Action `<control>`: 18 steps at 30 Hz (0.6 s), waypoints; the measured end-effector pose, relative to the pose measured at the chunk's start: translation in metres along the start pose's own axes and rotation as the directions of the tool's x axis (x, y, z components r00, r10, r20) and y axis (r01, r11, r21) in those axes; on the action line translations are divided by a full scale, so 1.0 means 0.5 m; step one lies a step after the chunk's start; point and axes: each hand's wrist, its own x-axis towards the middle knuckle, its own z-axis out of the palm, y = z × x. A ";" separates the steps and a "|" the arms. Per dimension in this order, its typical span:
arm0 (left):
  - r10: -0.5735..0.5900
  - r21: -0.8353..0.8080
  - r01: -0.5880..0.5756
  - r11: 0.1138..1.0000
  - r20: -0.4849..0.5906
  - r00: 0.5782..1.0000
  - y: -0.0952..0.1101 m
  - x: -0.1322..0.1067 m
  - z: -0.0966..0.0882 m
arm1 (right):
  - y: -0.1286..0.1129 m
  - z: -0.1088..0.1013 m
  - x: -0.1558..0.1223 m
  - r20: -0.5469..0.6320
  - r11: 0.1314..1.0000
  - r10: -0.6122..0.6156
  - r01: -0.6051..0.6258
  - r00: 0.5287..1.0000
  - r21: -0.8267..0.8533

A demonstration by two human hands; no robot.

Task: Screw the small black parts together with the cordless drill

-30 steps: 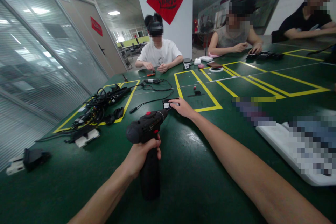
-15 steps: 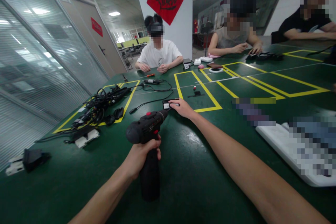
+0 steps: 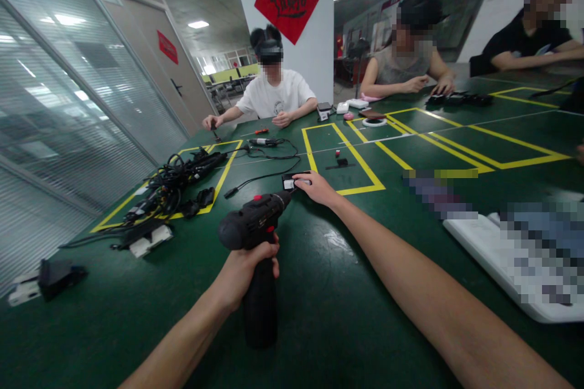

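Observation:
My left hand (image 3: pixel 249 267) is wrapped round the grip of a black cordless drill (image 3: pixel 253 222) with red buttons. The drill points forward and to the right, its battery end low and near me. Its tip meets, or nearly meets, a small black box with a white label (image 3: pixel 288 181); I cannot tell whether they touch. My right hand (image 3: pixel 319 187) reaches across from the right and holds that box against the table, thumb and fingers on its right part. The fingers hide some of the box.
A heap of black cables (image 3: pixel 182 176) lies at left inside yellow tape. Black-and-white adapter parts (image 3: pixel 150 240) lie nearer. A loose cord (image 3: pixel 260 176) runs behind the drill. At right sits a white tray (image 3: pixel 483 255). Several people sit across the green table (image 3: pixel 347 322).
The person opposite has stretched an arm out to the left and now touches a small dark object at the table's far edge. My hands, the drill and the box hold their places.

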 end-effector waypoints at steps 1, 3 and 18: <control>-0.003 -0.005 0.003 1.000 0.002 1.000 0.001 0.000 0.001 | 0.000 0.000 0.000 0.001 1.000 0.000 0.000 1.000 0.001; -0.003 -0.009 0.003 1.000 0.004 1.000 0.004 -0.001 0.002 | -0.001 0.000 0.000 0.002 1.000 0.001 -0.001 1.000 0.001; 0.015 0.023 -0.015 1.000 0.018 1.000 0.005 -0.002 0.005 | 0.001 -0.002 0.000 -0.001 1.000 0.004 -0.004 1.000 -0.011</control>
